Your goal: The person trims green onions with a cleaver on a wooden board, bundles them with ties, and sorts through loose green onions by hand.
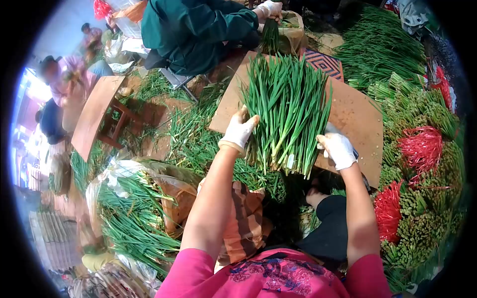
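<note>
A wide bunch of long green stalks (285,109) lies over the near part of a brown board (355,114), its pale cut ends toward me. My left hand (240,130), in a white glove, is at the bunch's left edge near those ends, thumb and fingers curled against the stalks. On the right side, my gloved right hand (338,149) is closed beside the stalk ends; a dark object shows partly behind it, too hidden to name. Both hands are at the same bunch, one on each side.
At the right are piled tied bundles (422,218) with red strings (421,149) and loose greens (380,47). An open bag of greens (134,213) stands lower left. A person in dark green (194,30) sits ahead; a small table (97,111) is left.
</note>
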The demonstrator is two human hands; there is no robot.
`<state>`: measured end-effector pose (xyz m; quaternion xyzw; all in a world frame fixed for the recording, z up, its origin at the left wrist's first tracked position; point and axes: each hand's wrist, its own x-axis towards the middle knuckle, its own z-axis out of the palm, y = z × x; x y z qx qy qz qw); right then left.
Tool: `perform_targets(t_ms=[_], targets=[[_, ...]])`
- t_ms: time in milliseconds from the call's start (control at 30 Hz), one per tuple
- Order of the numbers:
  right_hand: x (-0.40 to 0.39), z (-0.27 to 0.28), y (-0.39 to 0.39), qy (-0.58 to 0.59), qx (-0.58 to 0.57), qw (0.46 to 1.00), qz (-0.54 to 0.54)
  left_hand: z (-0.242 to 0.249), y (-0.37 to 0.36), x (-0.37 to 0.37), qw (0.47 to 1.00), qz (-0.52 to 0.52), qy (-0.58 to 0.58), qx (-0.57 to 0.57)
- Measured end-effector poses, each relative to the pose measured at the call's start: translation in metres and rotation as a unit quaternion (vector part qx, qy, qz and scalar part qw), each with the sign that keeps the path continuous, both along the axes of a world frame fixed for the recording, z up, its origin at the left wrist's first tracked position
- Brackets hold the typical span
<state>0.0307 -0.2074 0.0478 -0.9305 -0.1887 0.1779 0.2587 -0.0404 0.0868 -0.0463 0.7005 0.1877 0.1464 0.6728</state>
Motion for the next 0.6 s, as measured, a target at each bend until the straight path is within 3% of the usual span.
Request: perform_targets(t_ms=[33,100,167,200,233,300,367,400,433,467,533,600], targets=[[0.002,-0.011,0.000,-0.211,0.027,0.966,0.144,-0.008,0.003,0.007,0.998,0.012,0.019,0.056],[-0.025,0.022,0.023,-0.015,0.042,0.998,0.049,-0.012,-0.002,0.011,0.995,0.015,0.001,0.095],[-0.044,0.027,0.040,-0.121,-0.112,0.973,0.160,0.002,-0.019,0.011,0.995,0.017,0.007,0.102],[-0.050,0.018,0.042,-0.129,-0.100,0.957,0.239,0.007,-0.029,0.009,0.985,0.011,0.017,0.173],[-0.056,0.007,0.048,-0.142,-0.074,0.968,0.192,0.015,-0.034,0.009,0.974,-0.008,0.026,0.223],[-0.060,0.004,0.042,-0.127,-0.049,0.971,0.197,0.016,-0.040,0.007,0.954,-0.006,0.037,0.297],[-0.078,0.034,0.035,-0.044,0.069,0.982,0.171,0.014,-0.033,0.008,0.957,-0.017,0.031,0.288],[-0.091,0.060,0.028,-0.059,0.073,0.956,0.276,0.017,-0.031,0.006,0.956,-0.026,0.054,0.286],[-0.100,0.055,0.015,-0.209,0.136,0.839,0.483,0.018,-0.030,0.007,0.955,-0.035,0.075,0.284],[-0.117,0.073,0.011,-0.163,0.019,0.757,0.632,0.016,-0.030,0.008,0.959,-0.034,0.096,0.265],[-0.133,0.082,0.006,0.151,-0.152,0.798,0.563,0.013,-0.029,0.010,0.962,-0.034,0.084,0.257],[-0.123,0.074,0.006,-0.211,-0.050,0.820,0.530,0.009,-0.033,0.008,0.963,-0.023,0.081,0.256]])
